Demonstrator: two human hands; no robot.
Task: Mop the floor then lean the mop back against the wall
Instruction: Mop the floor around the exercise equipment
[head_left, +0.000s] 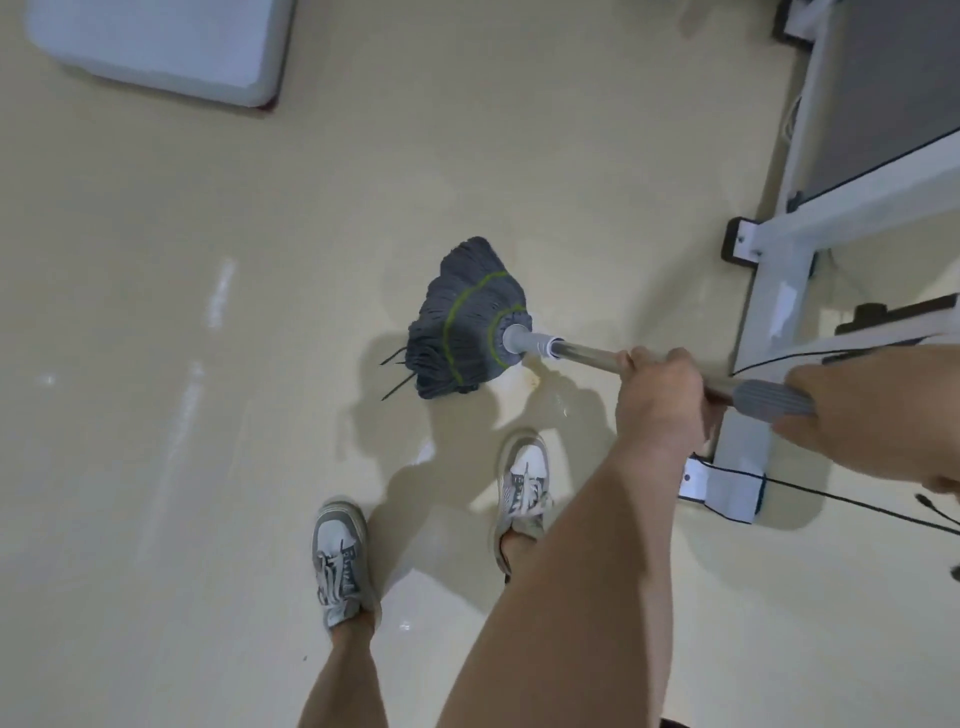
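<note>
A mop with a grey string head (465, 319) banded in green lies spread on the glossy beige floor (208, 467), just ahead of my feet. Its metal handle (584, 354) slants to the right toward me. My left hand (662, 392) is wrapped around the bare metal shaft. My right hand (872, 410) holds the grey ribbed grip (774, 397) at the handle's upper end. A wet sheen shows on the floor beside the mop head.
A white metal table frame (779, 291) with black foot pads stands at the right, black cables (831, 499) trailing near its base. A pale box (161, 44) sits on the floor at the top left. My two sneakers (340, 561) stand below the mop.
</note>
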